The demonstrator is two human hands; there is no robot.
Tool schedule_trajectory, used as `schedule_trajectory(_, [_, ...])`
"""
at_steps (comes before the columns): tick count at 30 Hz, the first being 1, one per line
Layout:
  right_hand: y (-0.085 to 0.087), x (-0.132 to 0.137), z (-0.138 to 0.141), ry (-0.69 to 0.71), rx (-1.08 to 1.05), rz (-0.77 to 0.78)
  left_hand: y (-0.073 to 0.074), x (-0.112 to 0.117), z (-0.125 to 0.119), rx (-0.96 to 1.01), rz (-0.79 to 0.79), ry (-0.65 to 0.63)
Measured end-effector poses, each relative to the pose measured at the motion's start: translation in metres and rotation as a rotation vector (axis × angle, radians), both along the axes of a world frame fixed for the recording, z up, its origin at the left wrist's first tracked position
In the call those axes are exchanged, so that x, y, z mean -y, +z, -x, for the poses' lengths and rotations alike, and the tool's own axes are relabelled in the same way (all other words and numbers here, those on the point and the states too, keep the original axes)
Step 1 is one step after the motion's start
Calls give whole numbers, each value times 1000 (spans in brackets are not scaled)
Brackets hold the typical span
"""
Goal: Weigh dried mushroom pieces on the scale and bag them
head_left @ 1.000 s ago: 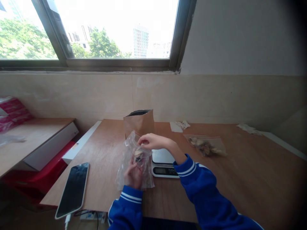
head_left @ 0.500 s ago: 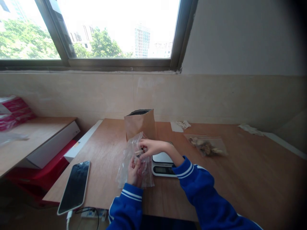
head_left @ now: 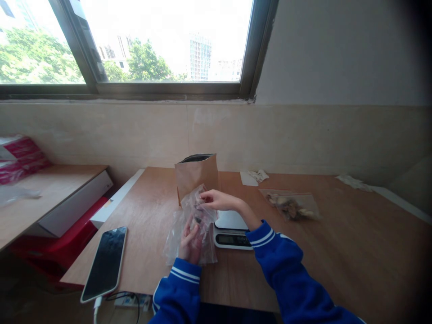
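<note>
Clear plastic bag (head_left: 173, 247), crumpled, held up in both hands just above the wooden surface (head_left: 141, 234), with small dark and pale pieces (head_left: 198, 219) bunched inside near the fingertips.

Left hand (head_left: 191, 245): fingers (head_left: 189, 234) curled and closed on the bag from below.
Right hand (head_left: 219, 200): comes in from 3 o'clock, palm down, fingers (head_left: 205, 195) extended and touching the bag's upper part. Can't tell whether they're pinching it.

Around the bag:
- 12 o'clock: upright brown kraft paper pouch (head_left: 196, 177) with dark lining, open at the top, just behind the bag.
- 3 o'clock: white digital kitchen scale (head_left: 232, 239), just beside the bag, under the right wrist, nothing on it.
- 2 o'clock: flat clear zip bag (head_left: 290, 206) of tan dried pieces, lying on the surface.
- 1 o'clock: white paper scrap (head_left: 249, 179) by the wall.
- 8 o'clock: black-screened smartphone (head_left: 104, 264) near the surface edge, white cable attached.
</note>
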State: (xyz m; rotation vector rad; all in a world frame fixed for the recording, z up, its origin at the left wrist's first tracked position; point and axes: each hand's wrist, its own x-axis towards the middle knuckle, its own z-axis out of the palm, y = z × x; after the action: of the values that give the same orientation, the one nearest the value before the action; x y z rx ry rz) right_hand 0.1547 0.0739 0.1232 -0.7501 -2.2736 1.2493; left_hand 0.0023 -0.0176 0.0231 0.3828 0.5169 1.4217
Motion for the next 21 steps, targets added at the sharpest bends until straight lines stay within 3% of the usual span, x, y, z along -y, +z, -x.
schedule_trajectory(4, [4,3,2,-174,-59,-68,1,1,-1,-7,10,26])
schedule_trajectory(11, [20,-4,-9,-317,-160,21,3,0,0,0,18,32])
schedule_trajectory(13, [31,-14,-11,-460,-271,-87,5,0,1,16,30,40])
schedule_trajectory(17, [56,-43,-6,-785,-398,-456,7,0,3,22,48,-3])
schedule_trajectory(21, [66,-64,2,-753,-246,-625,3,-1,4,20,39,-22])
